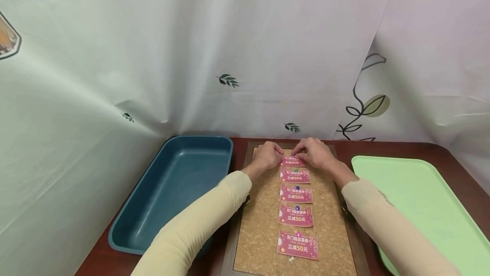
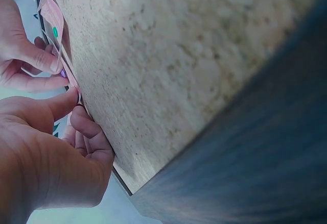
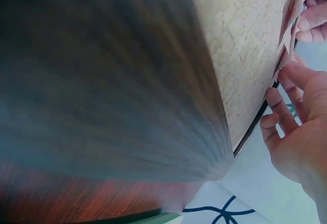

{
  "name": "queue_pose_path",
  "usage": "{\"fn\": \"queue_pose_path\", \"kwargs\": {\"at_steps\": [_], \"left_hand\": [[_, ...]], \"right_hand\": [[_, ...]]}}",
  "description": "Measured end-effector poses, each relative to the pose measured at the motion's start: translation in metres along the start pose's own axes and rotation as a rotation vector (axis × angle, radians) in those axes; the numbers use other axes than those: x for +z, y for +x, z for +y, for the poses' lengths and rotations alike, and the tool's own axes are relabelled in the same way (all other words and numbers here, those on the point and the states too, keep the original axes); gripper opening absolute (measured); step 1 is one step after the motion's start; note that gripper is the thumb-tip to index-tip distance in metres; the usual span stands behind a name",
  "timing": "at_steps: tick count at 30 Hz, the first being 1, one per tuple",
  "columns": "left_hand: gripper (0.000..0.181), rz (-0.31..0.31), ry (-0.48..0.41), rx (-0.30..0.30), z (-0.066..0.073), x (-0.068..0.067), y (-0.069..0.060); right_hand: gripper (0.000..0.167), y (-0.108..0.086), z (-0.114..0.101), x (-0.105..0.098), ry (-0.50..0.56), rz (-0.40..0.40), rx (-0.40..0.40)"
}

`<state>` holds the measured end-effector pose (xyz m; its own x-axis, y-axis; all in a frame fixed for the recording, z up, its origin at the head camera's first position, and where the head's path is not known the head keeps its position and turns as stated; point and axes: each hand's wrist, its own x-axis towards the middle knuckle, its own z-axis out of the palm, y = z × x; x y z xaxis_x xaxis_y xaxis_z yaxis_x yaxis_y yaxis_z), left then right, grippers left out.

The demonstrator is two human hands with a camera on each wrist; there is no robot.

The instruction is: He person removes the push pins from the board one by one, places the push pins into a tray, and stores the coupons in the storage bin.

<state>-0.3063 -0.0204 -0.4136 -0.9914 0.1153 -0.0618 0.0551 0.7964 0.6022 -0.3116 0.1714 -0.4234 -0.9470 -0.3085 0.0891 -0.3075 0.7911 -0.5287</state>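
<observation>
Pink coupons run in a column down a cork board [image 1: 260, 220]. At the top of that column, my left hand [image 1: 269, 155] pinches the left edge of the uppermost coupon [image 1: 294, 162] between thumb and index finger. On the same coupon's upper right side, my right hand [image 1: 314, 152] pinches a purple push pin [image 2: 63, 73] against it, partly hidden by the fingers. Below is a coupon [image 1: 294, 177] with a green push pin [image 1: 296, 170]. Lower coupons carry a blue push pin [image 1: 297, 188], another blue push pin [image 1: 297, 208] and a pink push pin [image 1: 299, 234].
Left of the board stands a deep blue tray [image 1: 134, 195]. A light green tray [image 1: 413, 182] lies to the right, under the right forearm. Both trays and the board rest on a dark red table [image 1: 346, 148], with a patterned white curtain [image 1: 268, 55] hanging behind.
</observation>
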Motion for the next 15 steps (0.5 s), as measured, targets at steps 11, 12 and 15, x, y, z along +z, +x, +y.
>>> {"fn": "queue_pose_path", "kwargs": {"at_steps": [11, 12, 15], "left_hand": [[0.006, 0.009, 0.028, -0.001, 0.0002, 0.0012, 0.0003], [0.005, 0.008, 0.026, -0.001, 0.0001, 0.0011, 0.0002], [0.006, 0.003, 0.014, -0.002, 0.0004, 0.0, -0.0004]], "right_hand": [[0.004, 0.005, 0.002, 0.0037, -0.039, -0.014, -0.059], [0.004, 0.0052, 0.0025, 0.004, -0.038, -0.015, -0.065], [0.004, 0.0057, 0.0043, 0.0051, -0.037, -0.019, -0.075]]}}
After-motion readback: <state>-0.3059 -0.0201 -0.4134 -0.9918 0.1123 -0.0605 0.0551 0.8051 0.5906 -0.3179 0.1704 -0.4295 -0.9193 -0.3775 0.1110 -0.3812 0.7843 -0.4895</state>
